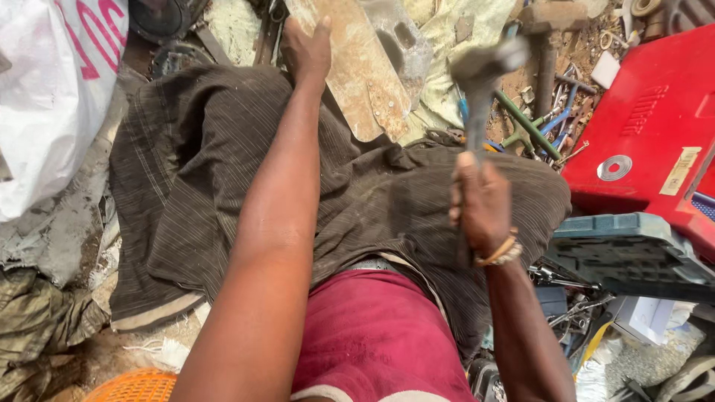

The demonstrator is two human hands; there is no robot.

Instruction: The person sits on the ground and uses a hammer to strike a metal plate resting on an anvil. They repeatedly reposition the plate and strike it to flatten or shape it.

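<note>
My right hand [482, 202] is closed around the handle of a metal hammer [480, 74], which is raised and blurred above my right knee. My left hand [307, 49] reaches forward and presses on the near edge of a rusty flat metal plate [350, 67] lying on the ground between my knees. A grey metal piece [402, 41] with a slot lies on the plate's right side. I sit with dark striped trousers [194, 171] spread wide and a red shirt [372, 335] below.
A red plastic case [648, 126] lies at the right, with a dark green tool case [633, 249] beneath it. Loose tools and wire [544, 119] litter the dirt beyond my right knee. A white sack [45, 89] sits at the left, an orange basket [134, 385] at the bottom.
</note>
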